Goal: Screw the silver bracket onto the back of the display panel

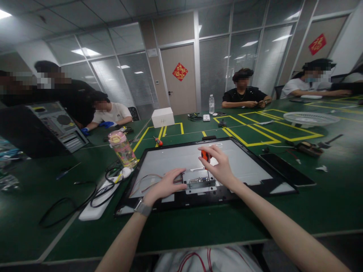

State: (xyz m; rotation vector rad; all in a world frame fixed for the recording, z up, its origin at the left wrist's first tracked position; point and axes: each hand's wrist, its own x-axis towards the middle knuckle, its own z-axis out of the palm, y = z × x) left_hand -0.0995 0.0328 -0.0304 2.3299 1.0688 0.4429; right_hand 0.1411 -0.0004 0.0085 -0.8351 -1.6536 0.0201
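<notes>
A flat monitor panel with a black frame (246, 151) lies on the table before me, its grey back upward. On its near half sits a metal bracket (195, 177). My left hand (167, 184) lies on the panel with fingers stretched, the fingertips and thumb at the bracket's left edge. Above the bracket, my right hand (219, 165) grips the orange and black handle of a screwdriver (206, 155). The handle is upright; its tip is hard to make out behind my hand. Thin wires (144, 181) run out left of the bracket.
Left of the panel are a pink-lidded bottle (121, 149), a white power strip (99, 204) with black cables and a computer case (61, 124). A black phone-like slab (286, 169) lies to the right. A white box (162, 117) stands behind. Several people sit or stand around the table.
</notes>
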